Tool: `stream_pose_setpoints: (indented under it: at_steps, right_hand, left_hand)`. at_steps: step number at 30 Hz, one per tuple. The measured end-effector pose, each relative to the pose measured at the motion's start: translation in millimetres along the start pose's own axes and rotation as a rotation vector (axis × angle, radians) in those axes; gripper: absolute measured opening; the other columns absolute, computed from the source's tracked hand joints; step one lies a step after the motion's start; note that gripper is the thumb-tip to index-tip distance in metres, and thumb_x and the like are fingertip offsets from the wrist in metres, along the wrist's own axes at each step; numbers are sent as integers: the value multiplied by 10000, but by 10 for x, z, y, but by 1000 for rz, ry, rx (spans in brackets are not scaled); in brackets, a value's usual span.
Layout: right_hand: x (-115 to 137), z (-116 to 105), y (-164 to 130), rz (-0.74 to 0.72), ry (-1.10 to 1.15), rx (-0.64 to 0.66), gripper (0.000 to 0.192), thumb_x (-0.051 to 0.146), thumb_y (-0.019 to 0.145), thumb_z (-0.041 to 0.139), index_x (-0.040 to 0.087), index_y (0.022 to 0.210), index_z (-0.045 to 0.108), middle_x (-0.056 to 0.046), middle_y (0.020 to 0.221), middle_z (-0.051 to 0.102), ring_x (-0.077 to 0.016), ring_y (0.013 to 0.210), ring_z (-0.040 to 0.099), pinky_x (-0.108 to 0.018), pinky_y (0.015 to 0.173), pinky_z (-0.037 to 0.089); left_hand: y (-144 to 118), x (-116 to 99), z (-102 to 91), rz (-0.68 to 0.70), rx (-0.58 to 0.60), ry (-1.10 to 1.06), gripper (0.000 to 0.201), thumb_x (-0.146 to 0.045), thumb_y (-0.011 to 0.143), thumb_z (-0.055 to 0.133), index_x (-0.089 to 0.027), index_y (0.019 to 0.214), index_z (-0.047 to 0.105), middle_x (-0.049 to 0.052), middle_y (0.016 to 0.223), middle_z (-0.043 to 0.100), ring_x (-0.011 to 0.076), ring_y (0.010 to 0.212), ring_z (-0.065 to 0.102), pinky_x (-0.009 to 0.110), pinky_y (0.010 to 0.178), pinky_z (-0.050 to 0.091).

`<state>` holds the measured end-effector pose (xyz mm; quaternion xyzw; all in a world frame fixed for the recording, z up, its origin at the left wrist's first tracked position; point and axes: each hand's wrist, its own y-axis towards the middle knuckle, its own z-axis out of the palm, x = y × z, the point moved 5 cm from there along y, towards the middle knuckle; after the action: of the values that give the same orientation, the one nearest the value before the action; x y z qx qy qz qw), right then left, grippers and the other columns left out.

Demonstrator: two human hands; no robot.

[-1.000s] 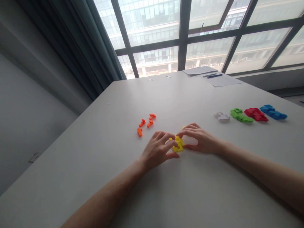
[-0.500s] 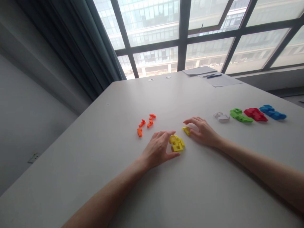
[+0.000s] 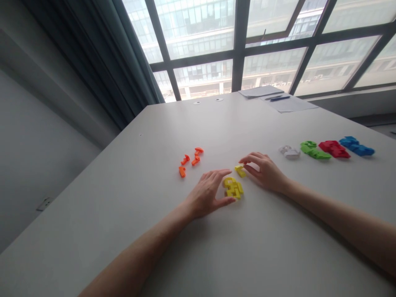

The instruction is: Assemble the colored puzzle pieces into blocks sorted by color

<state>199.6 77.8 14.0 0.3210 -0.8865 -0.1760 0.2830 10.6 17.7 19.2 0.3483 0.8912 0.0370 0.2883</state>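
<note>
- Compared with a second ago, the two hands are no longer bunched together over the yellow cluster (image 3: 233, 187); they have drawn apart, and the cluster now lies uncovered on the table (image 3: 123, 206).
- The left hand (image 3: 208, 194) rests beside the cluster with fingers loosely spread, thumb and forefinger bracketing its left edge, gripping nothing.
- The right hand (image 3: 264, 171) has shifted away to the right and up; its fingertips pinch a loose yellow piece (image 3: 240, 170) that lies just beyond the cluster, apart from it.
- Four orange pieces (image 3: 189, 161) lie scattered to the left, unchanged.
- To the right sit a white piece (image 3: 289, 152), a green group (image 3: 313, 150), a red group (image 3: 333, 149) and a blue group (image 3: 356, 146) in a row.
- The tabletop is pale grey and matte; papers (image 3: 278, 99) with a pen (image 3: 280, 98) lie at its far edge.
- Behind are large framed windows (image 3: 235, 45), a dark curtain (image 3: 102, 62) and a grey wall.
</note>
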Motion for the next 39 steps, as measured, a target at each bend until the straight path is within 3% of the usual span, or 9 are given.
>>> stream_pose_setpoints:
  at_steps: [5,12,20,28,39]
  right_hand:
    - [66,24,-28,-76,-85,68,154,323,905,555,260,1027,626,-63,1033,670,-235,995,599,-409,882,377]
    - [43,48,-38,-96,-52,46,203,273,918,525,258,1108,594,-68,1091,656,-203,995,635,-365,871,414]
    - [39,15,-23,-53,49,-8,93,293,912,533,237,958,591,-52,956,682,-195,868,656,-356,815,480]
    - [180,112,5,-56,221,58,112,306,927,514,229,908,594,-47,912,667,-167,788,632,-287,716,509]
    - [261,32,20,-51,212,50,173,207,882,487,243,1004,604,-28,979,729,-181,894,674,-312,821,510]
  left_hand:
    - [-13,59,-31,-77,-68,-41,420,-362,933,517,-212,1316,433,114,1292,567,247,1224,509,442,1044,404]
    - [-7,90,-40,-101,-132,-56,339,-321,964,447,-200,1280,463,110,1246,591,237,1187,534,438,1030,419]
    - [-5,93,-36,-111,-141,-51,326,-255,964,415,-207,1283,468,103,1270,591,230,1211,525,442,1043,415]
    - [29,55,0,-79,-37,7,422,-239,965,419,-231,1386,395,71,1422,504,201,1333,428,422,1109,351]
    - [27,74,66,-72,45,159,460,-354,1002,346,-224,1443,355,63,1501,414,219,1381,356,437,1120,308]
